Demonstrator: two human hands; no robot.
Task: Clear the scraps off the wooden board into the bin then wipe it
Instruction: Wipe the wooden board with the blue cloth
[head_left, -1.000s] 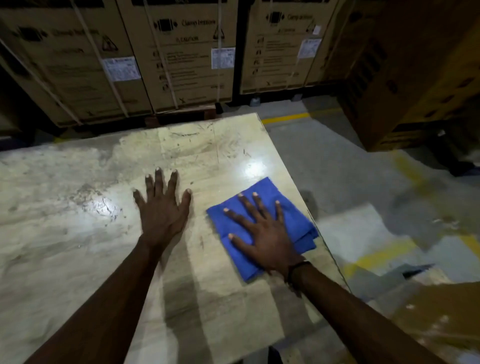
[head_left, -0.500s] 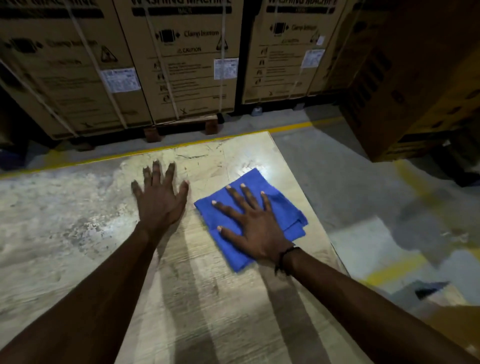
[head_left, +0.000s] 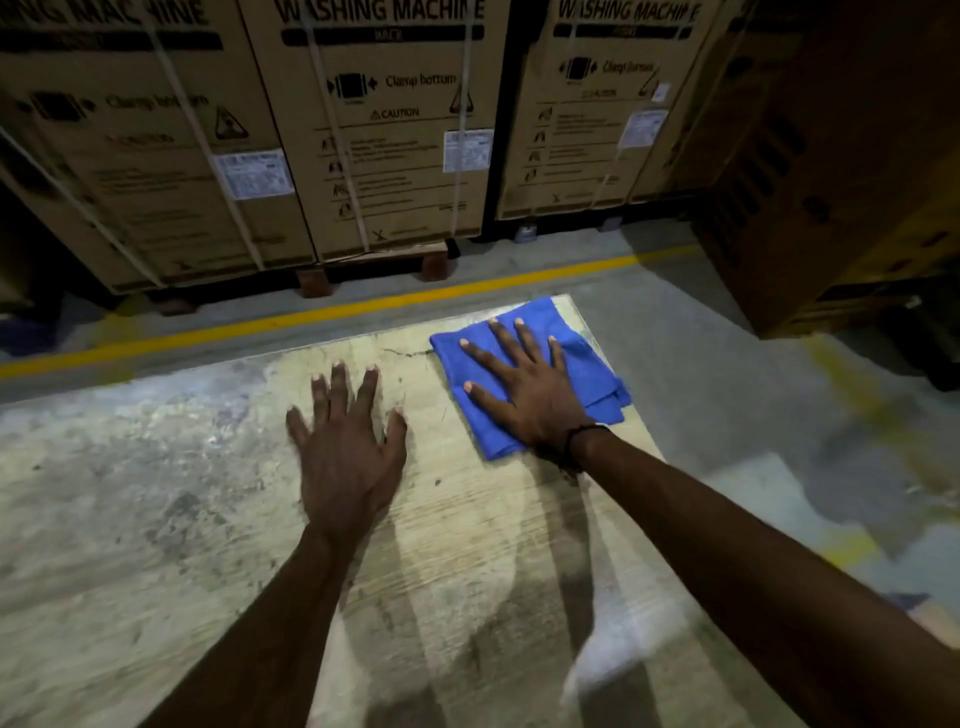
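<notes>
From the head view, you have 2 hands down on 1 large pale wooden board (head_left: 467, 545), its surface scuffed, stained and greyer toward its left side. Your right hand (head_left: 524, 395) lies flat on 1 folded blue cloth (head_left: 587, 364), with all 5 fingers straight and spread, pressing down and curling round nothing. That cloth sits at the board's far right corner, its right edge just at the board's right edge and its far edge at the board's far edge. A thin dark band (head_left: 582, 436) circles your right wrist, just at the cloth's near edge.

Your left hand (head_left: 345, 457) rests palm down on the bare board, left of the cloth and apart from it, fingers straight and slightly fanned, holding nothing. Its outline is a little blurred. Both of your forearms run in from the board's near side.

Beyond the board's far edge, 1 yellow painted line (head_left: 363, 306) crosses the grey concrete floor (head_left: 727, 395). Past that line stand 3 brown cardboard cartons (head_left: 395, 156) printed "WASHING MACHINE", each strapped and carrying 1 white label. To the right of the board, more stacked brown cartons (head_left: 831, 182) sit in shadow; you cannot count them. Near the board's near right corner, 1 white blurred shape (head_left: 618, 649) shows; you cannot tell what it is.
</notes>
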